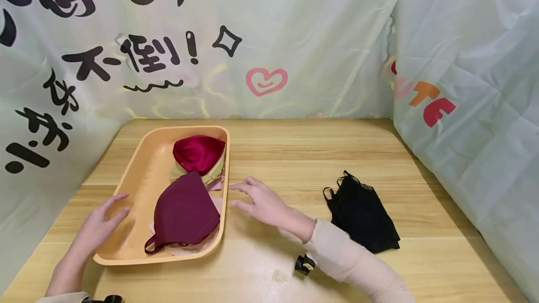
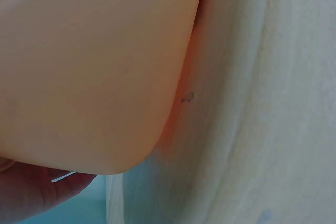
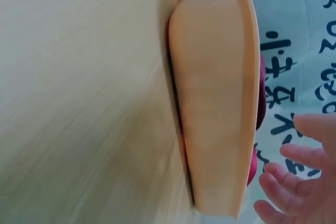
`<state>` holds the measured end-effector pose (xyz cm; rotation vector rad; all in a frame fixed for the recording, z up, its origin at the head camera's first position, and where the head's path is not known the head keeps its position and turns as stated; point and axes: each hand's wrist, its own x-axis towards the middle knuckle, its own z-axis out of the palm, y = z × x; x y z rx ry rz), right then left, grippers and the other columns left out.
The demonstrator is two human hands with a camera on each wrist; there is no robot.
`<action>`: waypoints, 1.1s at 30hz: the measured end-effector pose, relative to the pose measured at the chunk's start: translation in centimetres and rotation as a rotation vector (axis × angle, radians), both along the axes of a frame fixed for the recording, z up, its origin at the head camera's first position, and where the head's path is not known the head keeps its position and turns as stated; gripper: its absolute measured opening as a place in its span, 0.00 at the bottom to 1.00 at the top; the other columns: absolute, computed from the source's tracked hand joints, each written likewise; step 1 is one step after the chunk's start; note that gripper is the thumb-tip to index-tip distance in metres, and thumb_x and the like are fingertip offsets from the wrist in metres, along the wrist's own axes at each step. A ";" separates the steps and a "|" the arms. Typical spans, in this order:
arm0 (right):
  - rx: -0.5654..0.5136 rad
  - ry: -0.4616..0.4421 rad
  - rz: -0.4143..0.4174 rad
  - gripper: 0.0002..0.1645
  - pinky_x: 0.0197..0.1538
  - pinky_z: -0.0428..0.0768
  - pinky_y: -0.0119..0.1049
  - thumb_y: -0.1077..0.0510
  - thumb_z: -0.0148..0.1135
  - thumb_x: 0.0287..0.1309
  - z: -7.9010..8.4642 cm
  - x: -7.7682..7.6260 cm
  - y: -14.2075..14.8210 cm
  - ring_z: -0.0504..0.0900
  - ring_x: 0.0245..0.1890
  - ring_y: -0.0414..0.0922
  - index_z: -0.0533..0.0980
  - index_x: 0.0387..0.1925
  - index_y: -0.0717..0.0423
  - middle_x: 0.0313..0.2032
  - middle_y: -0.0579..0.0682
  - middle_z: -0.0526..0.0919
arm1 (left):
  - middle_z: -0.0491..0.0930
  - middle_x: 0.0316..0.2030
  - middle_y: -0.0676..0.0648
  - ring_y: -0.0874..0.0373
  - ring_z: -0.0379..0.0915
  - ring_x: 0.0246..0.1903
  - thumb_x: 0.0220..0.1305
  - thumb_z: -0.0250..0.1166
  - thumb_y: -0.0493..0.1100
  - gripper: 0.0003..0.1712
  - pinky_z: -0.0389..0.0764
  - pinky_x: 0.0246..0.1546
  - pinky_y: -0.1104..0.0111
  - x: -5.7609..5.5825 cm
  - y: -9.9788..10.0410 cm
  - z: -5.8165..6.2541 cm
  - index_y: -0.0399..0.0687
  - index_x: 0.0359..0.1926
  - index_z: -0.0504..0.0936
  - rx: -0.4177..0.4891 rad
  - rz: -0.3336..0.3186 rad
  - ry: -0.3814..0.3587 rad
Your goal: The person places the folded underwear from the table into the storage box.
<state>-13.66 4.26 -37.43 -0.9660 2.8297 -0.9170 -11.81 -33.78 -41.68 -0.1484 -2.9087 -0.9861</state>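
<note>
An orange tray (image 1: 139, 176) lies on the table's left side. Inside, toward its right wall, a folded dark purple bra (image 1: 185, 214) with a strap loop overlaps a shiny red bra cup (image 1: 198, 153). Beige fabric shows beneath the red cup, and pale pink cloth peeks out under the purple bra. My left hand (image 1: 98, 228) is at the tray's left rim, its fingers and thumb spread over the inside; the left wrist view shows only part of it. Just beyond the right rim, my right hand (image 1: 263, 202) hovers with loosely extended fingers, holding nothing.
A folded black garment (image 1: 362, 214) with thin straps lies on the wooden table (image 1: 294, 148), to the right of my right forearm. Pale curtains with black lettering and a pink heart (image 1: 266, 82) enclose the back and sides.
</note>
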 end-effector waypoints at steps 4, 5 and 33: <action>-0.030 -0.031 -0.019 0.25 0.44 0.77 0.38 0.50 0.56 0.60 -0.2 0.0 1.0 0.76 0.43 0.47 0.71 0.56 0.58 0.43 0.54 0.77 | 0.62 0.55 0.21 0.23 0.61 0.47 0.66 0.53 0.44 0.25 0.66 0.38 0.41 0.0 0.0 0.1 0.34 0.59 0.64 -0.005 -0.002 0.006; -0.041 -0.041 -0.027 0.25 0.43 0.78 0.37 0.50 0.55 0.60 -0.2 0.0 1.2 0.77 0.43 0.48 0.71 0.56 0.59 0.43 0.55 0.77 | 0.62 0.55 0.21 0.23 0.61 0.47 0.66 0.53 0.44 0.25 0.66 0.38 0.41 0.0 0.0 0.1 0.34 0.59 0.64 -0.006 -0.002 0.006; -0.150 -0.212 -0.238 0.28 0.35 0.74 0.31 0.53 0.56 0.60 -0.5 0.5 8.6 0.76 0.34 0.41 0.67 0.58 0.63 0.34 0.47 0.78 | 0.60 0.56 0.21 0.22 0.60 0.47 0.66 0.53 0.46 0.26 0.66 0.37 0.39 0.1 0.0 0.1 0.35 0.60 0.63 -0.010 0.002 -0.023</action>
